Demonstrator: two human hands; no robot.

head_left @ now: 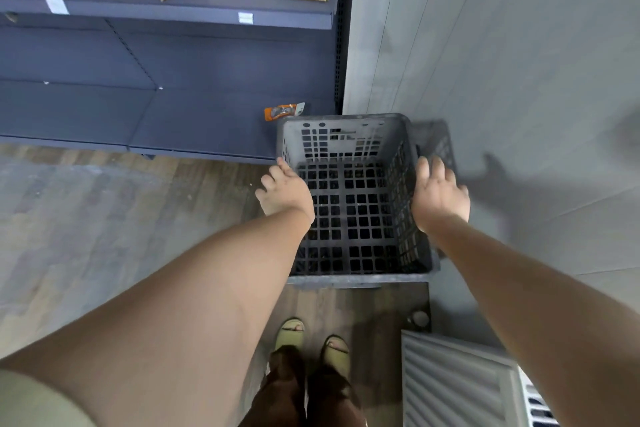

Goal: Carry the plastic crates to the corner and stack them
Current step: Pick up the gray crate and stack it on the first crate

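Grey plastic crate [360, 277] hemmed between blue shelving [173, 121] and wall [519, 80], orange packet [282, 112] seen just behind, left hand [285, 191] curled at rim, grip undetermined, right hand [438, 196] splayed.

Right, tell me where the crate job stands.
Done: one grey crate sits in the corner between shelf unit and wall. In hand: left hand and right hand are at its side rims, fingers loose. Left: whether a crate lies beneath is unclear; no other crate shows, so any more need fetching.

head cam | steeply down (wide-angle) | near crate [349, 211] | single view
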